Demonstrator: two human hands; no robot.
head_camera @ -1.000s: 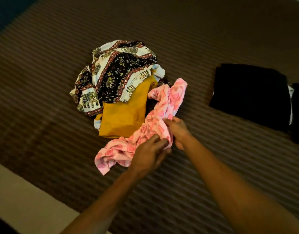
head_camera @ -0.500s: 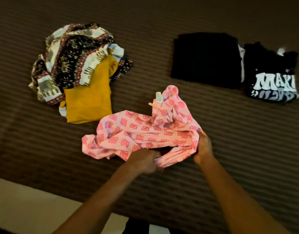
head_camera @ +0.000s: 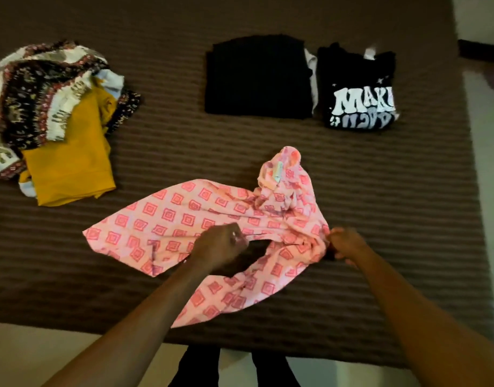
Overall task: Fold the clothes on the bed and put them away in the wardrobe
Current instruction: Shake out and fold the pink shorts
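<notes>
A pink garment [head_camera: 212,219] printed with darker pink squares lies spread and rumpled on the brown striped bed [head_camera: 184,152], near its front edge, with a bunched part rising toward the back right and a pale tag showing there. The left hand [head_camera: 222,247] grips the cloth near its middle, fingers curled round a fold at a dark opening in the fabric. The right hand [head_camera: 344,244] pinches the garment's right edge, fingers curled tight on the bunched cloth. Both forearms reach in from the lower edge. At the back left sits an unfolded heap: a patterned cloth [head_camera: 36,96] in black, white and red lies over a mustard top [head_camera: 70,160]. At the back right, well apart from the pink garment, a folded black garment [head_camera: 257,79] lies just beside a folded black shirt [head_camera: 357,90] with white lettering, a strip of pale cloth showing between them. Pale floor [head_camera: 30,350] runs along the front of the bed.
</notes>
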